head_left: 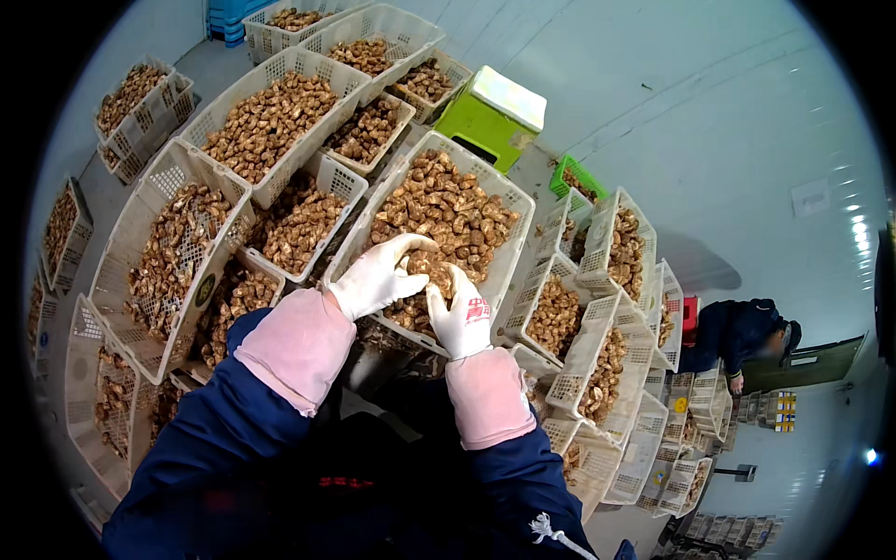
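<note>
Both my hands wear white gloves with pink cuffs over dark blue sleeves. They meet above a pale plastic crate (516, 245) piled with brown mushrooms (448, 207). My left hand (378, 277) curls its fingers and thumb around a mushroom (430, 268) at the near part of the pile. From the other side, my right hand (461, 313), with red print on its glove, bends its fingers and thumb in on the mushrooms there. The gloves partly hide what lies between the fingertips.
More mushroom crates stand stacked at left (168, 266) and right (607, 369). Beyond my crate is a green box (490, 117) with a white lid; a small green basket (577, 177) stands near the wall. A person in dark clothes (737, 336) bends over crates at far right.
</note>
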The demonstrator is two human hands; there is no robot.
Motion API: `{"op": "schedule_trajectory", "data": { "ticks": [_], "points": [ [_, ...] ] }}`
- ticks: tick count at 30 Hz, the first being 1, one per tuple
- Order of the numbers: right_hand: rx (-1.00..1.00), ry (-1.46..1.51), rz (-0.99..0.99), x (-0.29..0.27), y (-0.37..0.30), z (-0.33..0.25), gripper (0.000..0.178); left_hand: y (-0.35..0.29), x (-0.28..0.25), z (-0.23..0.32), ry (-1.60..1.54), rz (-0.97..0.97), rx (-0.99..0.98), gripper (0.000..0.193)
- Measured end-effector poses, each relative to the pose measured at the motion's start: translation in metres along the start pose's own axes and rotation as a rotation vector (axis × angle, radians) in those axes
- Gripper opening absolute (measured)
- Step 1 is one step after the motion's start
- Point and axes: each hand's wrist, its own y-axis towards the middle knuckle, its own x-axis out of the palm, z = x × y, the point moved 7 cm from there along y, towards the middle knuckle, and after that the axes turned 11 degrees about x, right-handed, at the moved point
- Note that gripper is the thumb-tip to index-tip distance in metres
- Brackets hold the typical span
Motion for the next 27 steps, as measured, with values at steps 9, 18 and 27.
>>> {"op": "schedule_trajectory", "data": {
  "ticks": [9,18,27],
  "points": [
    [0.005,0.037,-0.009,0.002,0.002,0.010,0.041,0.003,0.001,0.005,0.027,-0.028,-0.137,0.044],
    [0.364,-0.067,0.183,-0.113,-0.018,0.078,0.034,-0.002,-0.037,-0.011,-0.057,0.202,-0.185,0.057],
    [1.209,-0.849,-0.041,-0.253,-0.286,0.342,0.065,-0.005,-0.048,-0.027,-0.364,0.462,-0.225,0.046]
  ]
}}
